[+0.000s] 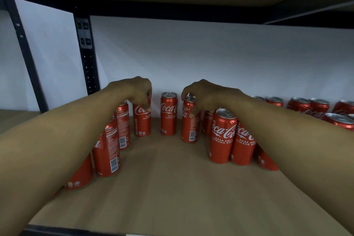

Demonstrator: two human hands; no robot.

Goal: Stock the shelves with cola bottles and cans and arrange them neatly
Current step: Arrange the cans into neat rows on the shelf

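Near shelf back: left hand (138,92) grips slim red aluminium can (142,123) top-down, right hand (204,96) apparently another red can (190,128); brown board (172,188) open in front.

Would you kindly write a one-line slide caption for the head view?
On the shelf, the left hand grips one cola can and the right hand a second can.

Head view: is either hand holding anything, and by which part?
Both are. The left hand grips the left can from above by its top end; the right hand grips the right can by its top rim.
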